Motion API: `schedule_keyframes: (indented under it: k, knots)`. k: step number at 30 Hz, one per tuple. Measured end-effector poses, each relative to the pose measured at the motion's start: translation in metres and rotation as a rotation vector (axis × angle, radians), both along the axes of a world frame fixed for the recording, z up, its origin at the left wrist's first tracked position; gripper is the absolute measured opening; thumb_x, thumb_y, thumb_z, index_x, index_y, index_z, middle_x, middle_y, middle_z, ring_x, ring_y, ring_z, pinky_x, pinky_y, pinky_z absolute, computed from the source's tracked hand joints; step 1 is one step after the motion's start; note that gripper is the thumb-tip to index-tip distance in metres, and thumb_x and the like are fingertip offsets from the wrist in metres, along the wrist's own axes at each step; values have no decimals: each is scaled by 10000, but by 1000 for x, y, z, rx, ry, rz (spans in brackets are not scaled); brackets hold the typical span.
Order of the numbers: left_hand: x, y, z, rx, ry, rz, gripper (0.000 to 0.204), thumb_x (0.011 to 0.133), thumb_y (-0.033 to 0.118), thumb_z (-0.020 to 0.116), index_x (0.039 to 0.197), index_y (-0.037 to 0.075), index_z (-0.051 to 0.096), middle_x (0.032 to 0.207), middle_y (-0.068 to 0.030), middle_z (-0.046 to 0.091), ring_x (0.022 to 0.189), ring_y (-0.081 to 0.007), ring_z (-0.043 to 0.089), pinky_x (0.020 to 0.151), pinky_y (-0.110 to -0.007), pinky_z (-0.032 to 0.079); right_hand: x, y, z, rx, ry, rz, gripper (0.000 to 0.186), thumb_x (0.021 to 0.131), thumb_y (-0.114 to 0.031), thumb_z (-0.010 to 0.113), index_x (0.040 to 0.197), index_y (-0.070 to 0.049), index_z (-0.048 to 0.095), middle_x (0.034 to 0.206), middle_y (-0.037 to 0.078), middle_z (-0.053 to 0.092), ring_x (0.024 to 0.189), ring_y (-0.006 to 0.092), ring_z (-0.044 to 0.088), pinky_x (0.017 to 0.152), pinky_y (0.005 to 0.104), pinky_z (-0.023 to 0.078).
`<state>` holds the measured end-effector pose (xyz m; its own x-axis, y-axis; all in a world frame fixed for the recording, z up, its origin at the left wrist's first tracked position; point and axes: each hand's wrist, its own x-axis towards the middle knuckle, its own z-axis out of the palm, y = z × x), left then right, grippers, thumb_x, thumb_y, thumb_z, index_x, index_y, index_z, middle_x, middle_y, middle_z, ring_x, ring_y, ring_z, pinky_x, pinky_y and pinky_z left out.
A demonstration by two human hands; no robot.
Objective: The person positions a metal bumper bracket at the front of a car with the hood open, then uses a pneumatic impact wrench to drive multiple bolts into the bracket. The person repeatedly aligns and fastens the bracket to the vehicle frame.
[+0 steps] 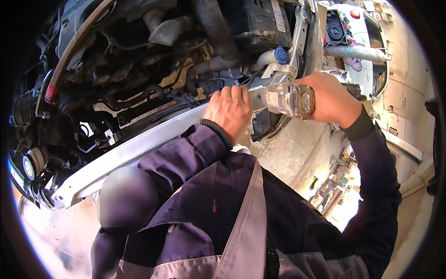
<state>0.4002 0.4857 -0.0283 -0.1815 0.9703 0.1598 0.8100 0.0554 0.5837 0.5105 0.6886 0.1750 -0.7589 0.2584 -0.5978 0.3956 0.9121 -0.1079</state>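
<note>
A long silver metal crossbar (153,125) runs along the front of an engine bay, from the lower left up to the right. My left hand (228,111) lies over its upper edge near the right end, fingers curled round the bar. In my right hand (332,100) is a power tool (289,99) with a worn, greyish, see-through housing. Its front end points left at the bar's right end, close to my left hand. My palm hides the grip, so its exact kind is unclear. Whether its tip touches the bar I cannot tell.
Behind the bar lie dark hoses and engine parts (172,32), a black battery (262,28) and a filler neck with a blue cap (280,55). A brown hose (74,46) hangs at the left. A white vehicle (357,28) and scattered items (341,172) stand at the right.
</note>
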Motion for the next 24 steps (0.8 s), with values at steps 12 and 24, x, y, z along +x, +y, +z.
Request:
schedule_keyframes:
  k: [12, 24]
  knots:
    - [0, -1, -5, 77, 71, -3, 335, 953, 90, 671, 1247, -70, 663, 1016, -132, 649, 980, -291, 675, 841, -423, 554, 37, 21, -17, 35, 76, -91, 486, 734, -272, 980, 1059, -4, 739, 1028, 251, 751, 1024, 494, 719, 873, 538, 599]
    - [-1, -1, -3, 35, 22, -37, 378, 959, 121, 680, 1283, -71, 654, 1068, -168, 666, 1027, -336, 680, 883, -447, 555, 35, 30, -18, -50, 30, -62, 499, 727, -193, 968, 1172, -61, 785, 1049, 226, 769, 1017, 494, 705, 865, 513, 592]
